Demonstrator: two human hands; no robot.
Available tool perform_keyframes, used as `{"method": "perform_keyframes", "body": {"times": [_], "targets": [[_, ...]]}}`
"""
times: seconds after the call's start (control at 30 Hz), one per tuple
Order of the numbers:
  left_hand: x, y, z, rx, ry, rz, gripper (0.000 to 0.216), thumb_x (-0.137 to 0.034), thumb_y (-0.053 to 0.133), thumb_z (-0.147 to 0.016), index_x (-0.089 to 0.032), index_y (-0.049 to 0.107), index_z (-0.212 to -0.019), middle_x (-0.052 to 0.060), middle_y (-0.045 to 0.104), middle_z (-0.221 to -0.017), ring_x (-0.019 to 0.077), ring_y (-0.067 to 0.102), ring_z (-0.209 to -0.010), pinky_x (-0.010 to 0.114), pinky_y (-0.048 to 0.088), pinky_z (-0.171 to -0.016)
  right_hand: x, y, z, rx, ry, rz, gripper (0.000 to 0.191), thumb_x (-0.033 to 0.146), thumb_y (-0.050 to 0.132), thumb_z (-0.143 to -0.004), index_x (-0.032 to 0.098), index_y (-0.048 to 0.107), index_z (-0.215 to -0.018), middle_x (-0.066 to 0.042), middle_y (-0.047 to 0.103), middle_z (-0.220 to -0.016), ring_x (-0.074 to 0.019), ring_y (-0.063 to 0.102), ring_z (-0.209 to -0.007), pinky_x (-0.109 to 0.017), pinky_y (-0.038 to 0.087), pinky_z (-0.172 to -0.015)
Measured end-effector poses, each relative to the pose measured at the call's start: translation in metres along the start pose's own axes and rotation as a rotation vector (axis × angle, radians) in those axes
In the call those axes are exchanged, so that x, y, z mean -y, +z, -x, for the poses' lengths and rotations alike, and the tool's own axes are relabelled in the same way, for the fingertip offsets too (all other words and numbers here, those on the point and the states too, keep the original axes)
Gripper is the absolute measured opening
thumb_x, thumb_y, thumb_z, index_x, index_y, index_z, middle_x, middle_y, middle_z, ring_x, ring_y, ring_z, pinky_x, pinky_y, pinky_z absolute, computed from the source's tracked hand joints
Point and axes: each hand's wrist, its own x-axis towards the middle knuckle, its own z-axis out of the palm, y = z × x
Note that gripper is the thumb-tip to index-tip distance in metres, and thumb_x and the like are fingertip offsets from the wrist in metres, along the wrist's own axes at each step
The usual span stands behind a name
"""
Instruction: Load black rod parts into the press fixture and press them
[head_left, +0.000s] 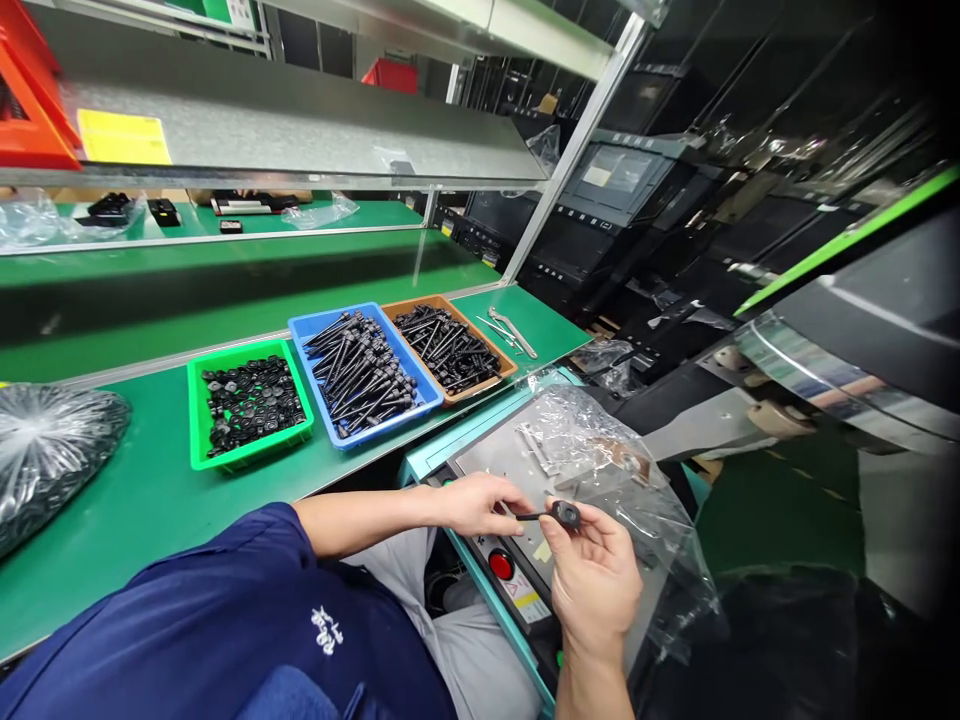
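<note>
My left hand (476, 503) and my right hand (596, 570) meet over a small machine with a grey top plate (491, 455). Between them is a thin black pin with a round black head (564, 515). My left fingers pinch the pin's shaft end. The thumb and fingers of my right hand close round the round head. Both hands hover just above a red button (501, 565) on the machine's front panel.
On the green bench stand a green tray of small black parts (196, 440), a blue tray of black pins (301, 328) and an orange tray of black pins (508, 367). Metal tweezers (512, 331) lie beyond. A bag of black parts (45, 450) lies left. Clear plastic film (600, 450) covers the machine.
</note>
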Motion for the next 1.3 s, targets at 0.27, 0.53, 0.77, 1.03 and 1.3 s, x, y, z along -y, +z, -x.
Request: {"method": "perform_keyframes", "body": {"times": [0.27,0.53,0.77,1.03,1.3], "targets": [[0.003,-0.004,0.007,-0.025,-0.002,0.052,0.014,-0.021,0.07,-0.082,-0.019,0.075,-0.095,0.005,0.071,-0.086,0.0161,0.063,-0.079,0.023,0.046,-0.073,-0.002,0.001,-0.003,-0.032,0.155,-0.041,0.056,0.037,0.087,-0.064,0.018,0.061,-0.11,-0.008,0.07,-0.096,-0.017,0.067,-0.08,-0.028,0.056,-0.071],[0.018,-0.014,0.029,0.073,-0.245,0.628,0.05,-0.042,0.087,-0.061,-0.018,0.073,-0.103,0.002,0.07,-0.075,0.0179,0.067,-0.065,0.029,0.054,-0.062,-0.032,0.02,-0.024,-0.008,0.254,-0.092,0.055,0.042,0.089,-0.058,0.019,0.056,-0.096,-0.002,0.064,-0.082,-0.0126,0.06,-0.064,-0.024,0.052,-0.056],[0.021,-0.034,0.034,-0.102,-0.34,0.693,0.039,-0.03,0.088,-0.063,-0.014,0.072,-0.094,0.003,0.07,-0.077,0.0156,0.069,-0.064,0.028,0.058,-0.064,-0.044,0.038,-0.03,0.134,0.428,-0.177,0.062,0.048,0.085,-0.061,0.018,0.057,-0.107,-0.004,0.066,-0.083,-0.0147,0.063,-0.066,-0.026,0.054,-0.059],[0.019,-0.103,0.083,-0.376,-0.453,0.681,0.029,-0.019,0.085,-0.063,-0.013,0.071,-0.088,0.004,0.071,-0.08,0.0164,0.071,-0.069,0.029,0.058,-0.069,-0.069,0.023,-0.015,0.161,0.594,-0.186,0.06,0.042,0.09,-0.053,0.018,0.063,-0.101,-0.003,0.069,-0.081,-0.0129,0.064,-0.065,-0.022,0.055,-0.06],[0.027,-0.157,0.046,-0.454,-0.458,0.196,0.011,-0.011,0.068,-0.073,-0.014,0.07,-0.083,-0.002,0.066,-0.069,0.011,0.064,-0.062,0.026,0.055,-0.067,-0.076,0.02,-0.002,0.229,0.648,-0.174,0.065,0.045,0.09,-0.054,0.018,0.062,-0.106,-0.004,0.069,-0.084,-0.013,0.065,-0.069,-0.022,0.056,-0.064]]}}
